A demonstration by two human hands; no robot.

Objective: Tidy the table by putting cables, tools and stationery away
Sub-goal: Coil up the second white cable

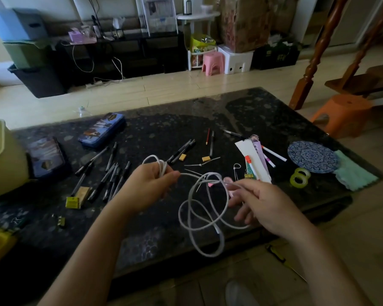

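Note:
A white cable (205, 212) hangs in loose loops between my two hands, above the dark stone table (208, 115). My left hand (146, 186) grips a small coil of it, with loops sticking out above the fingers. My right hand (255, 202) pinches the cable further along. Several black pens (111, 173) lie scattered at the left. Cable ties (200, 165), small erasers (182, 157), markers (272, 153) and paper strips (253, 160) lie behind the hands.
A blue pencil case (102, 130) and an open tin (45, 156) sit at the left, beside a pale green bin (0, 160). Tape rolls (299, 176), a patterned coaster (312, 156) and a green cloth (352, 173) lie at the right. An orange stool (341, 113) stands past the table.

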